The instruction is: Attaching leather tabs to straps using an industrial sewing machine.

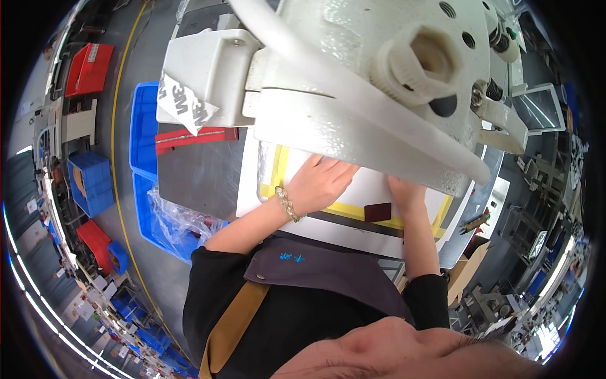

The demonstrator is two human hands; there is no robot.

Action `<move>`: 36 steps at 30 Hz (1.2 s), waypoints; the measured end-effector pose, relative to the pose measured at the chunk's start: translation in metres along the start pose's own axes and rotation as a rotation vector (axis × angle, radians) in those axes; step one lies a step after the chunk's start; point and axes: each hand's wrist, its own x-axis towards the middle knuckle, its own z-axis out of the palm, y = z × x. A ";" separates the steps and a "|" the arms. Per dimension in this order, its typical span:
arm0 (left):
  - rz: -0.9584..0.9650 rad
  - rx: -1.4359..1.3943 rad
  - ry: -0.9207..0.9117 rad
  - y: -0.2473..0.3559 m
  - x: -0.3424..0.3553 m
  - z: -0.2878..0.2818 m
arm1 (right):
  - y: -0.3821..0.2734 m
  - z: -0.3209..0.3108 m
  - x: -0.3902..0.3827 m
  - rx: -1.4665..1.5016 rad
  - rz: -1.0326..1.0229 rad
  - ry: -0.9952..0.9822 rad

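My left hand (317, 184), with a beaded bracelet (286, 203) at the wrist, lies on a white board (294, 165) edged with yellow tape. Its fingers stretch forward and its fingertips go under the off-white machine head (303, 123). On the right side of the same board is my right hand (409, 192); the machine hides most of its fingers, so what they hold, if anything, cannot be seen. Between my hands, nearer to me, a small dark red rectangular piece (377, 212) rests flat on the tape along the board's near edge.
A thick white hose (353, 82) crosses the machine. On the left, a red strip with a zipper (197, 139) lies on a dark tabletop (199, 177). Blue bins (144, 132) stand beside it, one with clear plastic bags (180, 218). A cardboard box (467, 271) is at right.
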 end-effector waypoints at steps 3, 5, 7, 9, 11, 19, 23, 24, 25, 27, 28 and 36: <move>0.017 0.025 0.060 0.001 0.005 -0.002 | 0.005 0.001 0.002 0.174 -0.044 -0.002; 0.036 0.039 0.046 0.000 0.002 -0.001 | 0.011 0.005 -0.003 0.190 -0.031 -0.017; 0.059 0.050 0.031 0.000 0.001 0.000 | 0.025 0.015 -0.016 0.203 -0.014 -0.032; 0.062 0.058 0.015 0.000 0.001 0.001 | 0.040 0.026 -0.031 0.223 0.143 -0.034; 0.059 0.045 0.030 0.000 0.000 0.003 | 0.039 0.025 -0.030 0.244 0.159 -0.046; 0.036 0.022 0.016 0.001 0.004 -0.001 | 0.032 0.014 -0.019 0.134 0.017 -0.078; 0.037 0.018 0.042 0.000 0.004 0.000 | 0.024 0.010 -0.015 0.183 0.078 -0.087; 0.052 0.028 0.045 0.000 0.004 0.000 | 0.023 0.010 -0.014 0.179 0.087 -0.081; 0.054 0.029 0.044 -0.001 0.003 0.001 | 0.021 0.009 -0.011 0.180 0.087 -0.080; 0.052 0.061 0.004 0.000 0.001 0.001 | 0.015 0.005 -0.003 0.230 -0.004 -0.032; 0.056 0.062 0.003 0.000 0.002 0.000 | 0.013 0.003 0.000 0.230 -0.002 -0.028; -0.245 -0.036 -0.627 0.007 -0.008 0.003 | 0.013 0.006 -0.004 0.191 -0.048 -0.011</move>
